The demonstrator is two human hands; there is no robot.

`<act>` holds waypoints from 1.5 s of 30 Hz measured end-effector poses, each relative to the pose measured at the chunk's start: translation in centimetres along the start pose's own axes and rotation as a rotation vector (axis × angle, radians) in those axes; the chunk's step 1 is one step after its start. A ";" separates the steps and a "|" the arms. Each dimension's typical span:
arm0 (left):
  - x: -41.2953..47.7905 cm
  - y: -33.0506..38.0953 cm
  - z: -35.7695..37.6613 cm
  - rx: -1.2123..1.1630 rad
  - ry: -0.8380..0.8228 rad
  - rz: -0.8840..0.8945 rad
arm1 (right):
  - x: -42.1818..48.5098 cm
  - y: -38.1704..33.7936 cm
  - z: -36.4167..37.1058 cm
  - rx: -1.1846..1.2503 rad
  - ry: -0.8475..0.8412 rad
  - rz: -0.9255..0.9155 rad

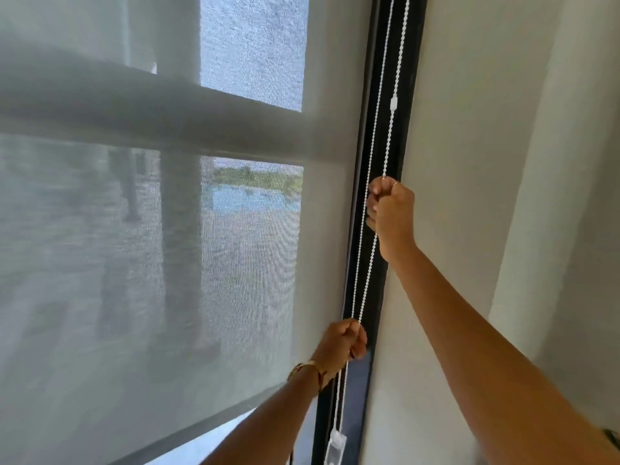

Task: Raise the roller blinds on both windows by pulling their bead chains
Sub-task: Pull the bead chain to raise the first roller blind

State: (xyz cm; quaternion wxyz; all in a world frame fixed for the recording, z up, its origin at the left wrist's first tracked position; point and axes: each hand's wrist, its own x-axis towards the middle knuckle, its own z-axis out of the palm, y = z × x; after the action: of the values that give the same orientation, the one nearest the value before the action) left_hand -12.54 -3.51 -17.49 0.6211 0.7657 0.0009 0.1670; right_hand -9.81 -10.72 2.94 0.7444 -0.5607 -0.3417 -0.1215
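A grey see-through roller blind [151, 263] covers most of the window, its bottom edge [208, 421] slanting low at the left. A white bead chain [377, 112] hangs in two strands along the black window frame [382, 156]. My right hand [391, 213] is fisted around the right strand, high up. My left hand [342, 342], with a gold bracelet at the wrist, is closed on the left strand lower down. A white connector [393, 103] sits on the right strand above my right hand. A white chain weight [336, 446] hangs at the bottom.
A white wall [469, 162] runs right of the frame, with a corner edge further right. Through the blind I see a horizontal rail, a column and a pool outside. Bare glass shows below the blind's bottom edge.
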 end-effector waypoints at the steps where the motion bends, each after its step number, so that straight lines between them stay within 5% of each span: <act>1: -0.3 -0.2 -0.4 -0.008 -0.031 -0.042 | -0.6 0.4 -0.2 0.022 -0.008 -0.001; 5: 0.1 2.0 -2.3 -0.115 0.039 -0.088 | -2.1 1.5 -0.5 0.056 -0.024 -0.016; 11: 3.9 13.8 -5.7 -0.116 0.183 0.194 | -3.6 5.1 -0.9 0.016 0.009 -0.060; 24: 7.2 30.1 -2.9 -0.259 0.195 0.346 | -9.8 10.8 -1.9 0.050 0.011 0.087; 31: 8.3 30.2 -1.6 -0.191 0.360 0.568 | -11.5 12.7 -3.0 0.019 0.031 0.102; 39: 8.3 30.4 -0.6 -0.125 0.431 0.763 | -9.7 10.8 -3.1 0.090 -0.241 0.165; 45: 7.8 27.3 -0.8 -0.112 0.391 0.724 | -2.3 4.4 -4.1 0.315 -0.122 0.229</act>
State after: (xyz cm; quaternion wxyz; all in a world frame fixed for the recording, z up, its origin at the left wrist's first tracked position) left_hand -11.00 -7.35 10.62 0.5512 0.6355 -0.1597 0.5166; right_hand -7.49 -13.49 -2.48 0.8097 -0.4790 -0.3347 0.0532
